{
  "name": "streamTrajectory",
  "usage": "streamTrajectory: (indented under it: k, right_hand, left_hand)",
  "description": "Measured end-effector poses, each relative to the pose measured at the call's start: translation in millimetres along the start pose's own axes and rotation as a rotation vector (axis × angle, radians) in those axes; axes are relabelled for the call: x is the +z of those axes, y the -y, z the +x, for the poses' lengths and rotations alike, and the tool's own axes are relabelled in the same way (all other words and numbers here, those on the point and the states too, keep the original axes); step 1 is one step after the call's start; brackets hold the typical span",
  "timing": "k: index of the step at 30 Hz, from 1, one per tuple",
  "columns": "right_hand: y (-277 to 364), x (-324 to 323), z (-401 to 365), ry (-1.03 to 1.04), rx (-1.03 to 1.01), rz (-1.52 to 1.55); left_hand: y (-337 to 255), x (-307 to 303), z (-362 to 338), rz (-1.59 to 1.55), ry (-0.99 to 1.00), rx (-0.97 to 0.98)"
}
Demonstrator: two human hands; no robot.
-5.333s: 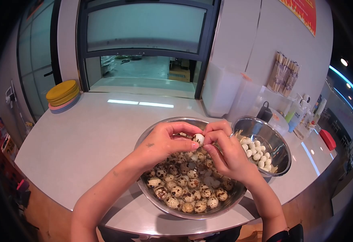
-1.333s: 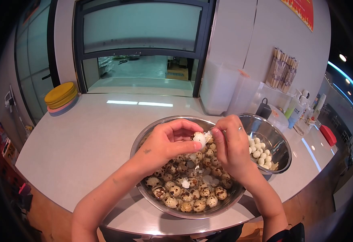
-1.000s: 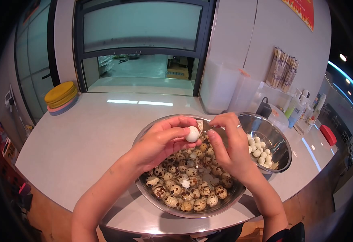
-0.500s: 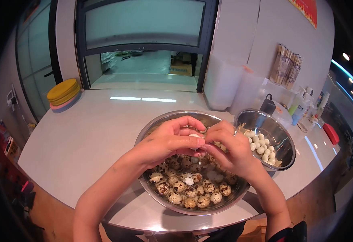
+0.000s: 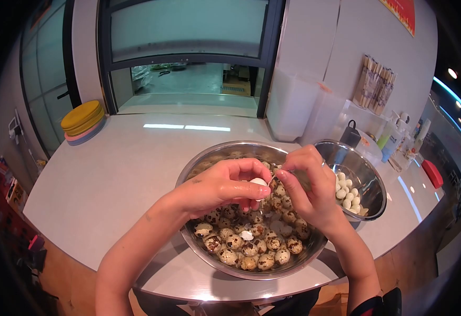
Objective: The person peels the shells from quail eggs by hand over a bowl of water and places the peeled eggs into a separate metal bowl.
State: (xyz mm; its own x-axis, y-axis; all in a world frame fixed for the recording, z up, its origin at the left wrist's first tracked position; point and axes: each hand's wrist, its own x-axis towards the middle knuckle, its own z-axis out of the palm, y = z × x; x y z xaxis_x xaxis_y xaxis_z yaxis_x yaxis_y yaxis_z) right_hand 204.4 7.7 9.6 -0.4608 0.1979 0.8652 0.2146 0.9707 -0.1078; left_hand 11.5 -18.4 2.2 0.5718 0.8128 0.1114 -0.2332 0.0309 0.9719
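Observation:
My left hand [image 5: 225,184] holds a peeled white quail egg [image 5: 260,183] between thumb and fingers, above a large steel bowl [image 5: 251,275]. Close beside the egg is my right hand [image 5: 312,184], thumb and forefinger pinched on what looks like a thin pale strip of eggshell. Below both hands, speckled quail eggs [image 5: 234,242] sit in liquid in the large bowl. A white scrap [image 5: 247,235] and grey-white bits of shell [image 5: 280,227] lie among them. Peeled white eggs [image 5: 347,196] rest in a smaller steel bowl [image 5: 376,189] to the right, partly hidden by my right hand.
All this stands on a pale counter [image 5: 99,189] with a curved edge. Stacked yellow, pink and blue discs [image 5: 83,120] are at the back left. Wrapped chopsticks [image 5: 373,84], pump bottles [image 5: 392,138] and a red object [image 5: 432,174] are at the right.
My right hand has moved up and right, away from the egg, with its fingers pinched. More of the white egg shows in my left hand, which has hardly moved.

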Motion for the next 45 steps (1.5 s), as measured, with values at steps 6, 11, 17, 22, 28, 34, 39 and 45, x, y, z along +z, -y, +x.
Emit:
streamTrajectory:
  k: [6, 11, 17, 22, 28, 34, 39, 45]
  right_hand:
    - [-4.8, -0.4, -3.3, -0.11, 0.061, 0.026]
    - [-8.9, -0.9, -3.0, -0.211, 0.05, 0.007]
    - [-3.6, 2.7, 2.4, 0.038, 0.055, -0.081]
    - [-3.6, 2.5, 1.1, 0.192, 0.082, 0.034]
    - [-10.4, 4.1, -2.3, 0.058, 0.188, 0.168]
    - [-32.0, 4.4, -10.4, 0.171, 0.288, -0.204]
    - [-35.1, 7.4, -18.2, 0.249, 0.375, -0.166]
    - [-35.1, 12.1, -17.0, 0.213, 0.358, -0.253]
  left_hand:
    - [-4.5, -0.8, 2.3, -0.139, -0.072, 0.021]
    - [-1.5, -5.7, 2.3, -0.185, -0.153, 0.082]
    - [-2.8, -3.1, 0.8, -0.142, -0.141, 0.059]
    - [-3.0, 2.2, 2.6, -0.105, -0.107, 0.062]
    - [-7.8, 6.4, 0.6, -0.046, -0.114, 0.033]
    - [-1.2, -3.6, 16.2, 0.111, -0.13, -0.169]
    - [29.4, 5.6, 50.0, 0.909, 0.072, -0.322]
    - [54.4, 29.8, 73.5, 1.783, 0.265, 0.288]
